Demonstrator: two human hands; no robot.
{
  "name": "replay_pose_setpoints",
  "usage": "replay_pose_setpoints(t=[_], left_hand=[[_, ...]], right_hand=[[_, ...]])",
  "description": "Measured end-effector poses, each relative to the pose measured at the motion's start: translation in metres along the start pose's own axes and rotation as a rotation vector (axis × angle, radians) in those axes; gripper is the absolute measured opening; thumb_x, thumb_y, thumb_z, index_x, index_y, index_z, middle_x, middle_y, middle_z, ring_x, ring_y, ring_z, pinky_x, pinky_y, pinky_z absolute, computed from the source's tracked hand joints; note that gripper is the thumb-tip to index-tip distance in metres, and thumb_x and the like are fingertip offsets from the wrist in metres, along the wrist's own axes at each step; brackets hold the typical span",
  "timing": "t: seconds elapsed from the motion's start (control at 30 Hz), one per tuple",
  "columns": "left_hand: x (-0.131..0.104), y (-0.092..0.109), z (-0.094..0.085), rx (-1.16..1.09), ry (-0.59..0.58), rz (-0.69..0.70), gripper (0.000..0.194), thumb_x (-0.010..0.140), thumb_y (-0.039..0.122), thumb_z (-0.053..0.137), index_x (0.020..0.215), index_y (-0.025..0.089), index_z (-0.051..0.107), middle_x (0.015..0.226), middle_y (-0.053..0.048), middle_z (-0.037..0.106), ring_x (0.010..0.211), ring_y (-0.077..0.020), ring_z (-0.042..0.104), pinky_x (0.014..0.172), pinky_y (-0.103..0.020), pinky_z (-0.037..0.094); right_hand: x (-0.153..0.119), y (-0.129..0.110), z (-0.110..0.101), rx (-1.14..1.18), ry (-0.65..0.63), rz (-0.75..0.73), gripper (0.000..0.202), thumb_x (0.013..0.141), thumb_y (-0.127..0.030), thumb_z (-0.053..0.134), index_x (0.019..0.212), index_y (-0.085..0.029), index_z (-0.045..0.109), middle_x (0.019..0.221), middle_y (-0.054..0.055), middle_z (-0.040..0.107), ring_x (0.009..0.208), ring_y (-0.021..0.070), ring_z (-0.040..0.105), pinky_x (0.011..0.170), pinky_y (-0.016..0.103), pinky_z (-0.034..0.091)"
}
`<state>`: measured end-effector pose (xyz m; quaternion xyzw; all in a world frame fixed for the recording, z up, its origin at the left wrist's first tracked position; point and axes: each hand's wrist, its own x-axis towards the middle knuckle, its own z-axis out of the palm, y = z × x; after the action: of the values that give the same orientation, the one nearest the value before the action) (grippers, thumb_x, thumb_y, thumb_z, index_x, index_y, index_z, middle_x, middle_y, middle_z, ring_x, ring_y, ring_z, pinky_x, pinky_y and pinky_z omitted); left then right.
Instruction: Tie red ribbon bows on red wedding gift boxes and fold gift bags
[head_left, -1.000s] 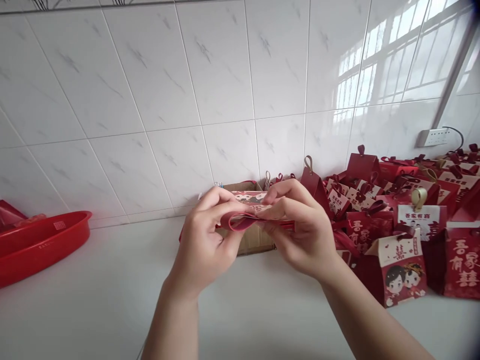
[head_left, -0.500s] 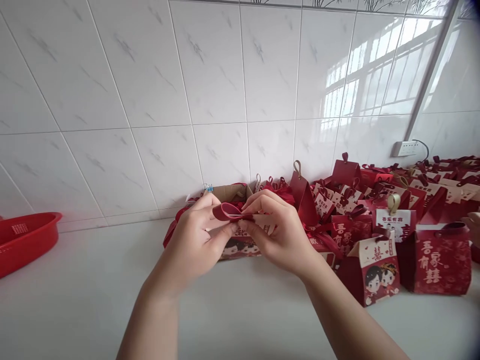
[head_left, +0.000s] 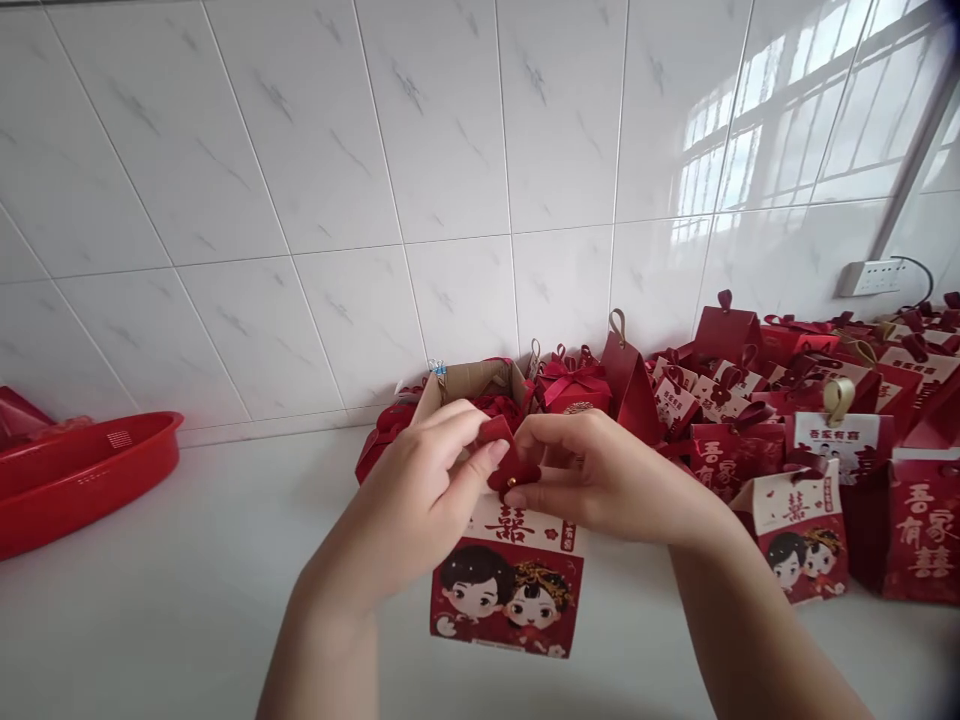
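A red and cream paper gift box (head_left: 507, 600) hangs in front of me, its printed side with two cartoon figures facing me. At its top is a dark red ribbon handle (head_left: 519, 466) with a small gold stud. My left hand (head_left: 412, 510) pinches the ribbon between thumb and fingers from the left. From the right, my right hand (head_left: 619, 480) grips the ribbon near the stud, thumb below and fingers above. The hands partly cover the top of the box.
Many finished red gift boxes (head_left: 802, 560) crowd the counter (head_left: 247, 600) at the right. An open cardboard box (head_left: 480, 378) with red items stands behind my hands, against the tiled wall. A red plastic basket (head_left: 90, 490) sits at the left.
The view has shifted, so surroundings appear further right. The gift box's front has swung down into full view, and the ribbon loop is now turned toward me with its stud showing.
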<state>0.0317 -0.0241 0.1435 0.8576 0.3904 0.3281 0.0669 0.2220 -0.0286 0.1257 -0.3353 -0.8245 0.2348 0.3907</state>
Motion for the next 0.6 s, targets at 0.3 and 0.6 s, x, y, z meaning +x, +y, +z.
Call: replay_pose_setpoints(t=[0.3,0.6], left_hand=[[0.0015,0.0039,0.0039,-0.02,-0.09,0.019,0.029,0.096,0.034,0.034,0.07,0.022,0.042,0.068,0.003,0.045,0.059,-0.0122,0.042,0.051,-0.025,0.035],[0.003,0.0057,0.0056,0.027,-0.046,0.057,0.029,0.095,0.029,0.037,0.072,0.022,0.053,0.069,0.001,0.052,0.065,-0.0151,0.052,0.056,-0.027,0.042]], right_hand=[[0.0023,-0.0023,0.0005,0.199,0.245,0.038,0.026,0.079,-0.041,0.068,0.074,-0.017,0.06,0.065,0.0,0.059,0.055,0.0099,0.049,0.047,0.022,0.038],[0.0026,-0.0012,-0.0048,0.663,0.441,-0.032,0.029,0.085,-0.04,0.062,0.066,-0.018,0.056,0.065,-0.001,0.054,0.062,0.0098,0.053,0.06,0.023,0.048]])
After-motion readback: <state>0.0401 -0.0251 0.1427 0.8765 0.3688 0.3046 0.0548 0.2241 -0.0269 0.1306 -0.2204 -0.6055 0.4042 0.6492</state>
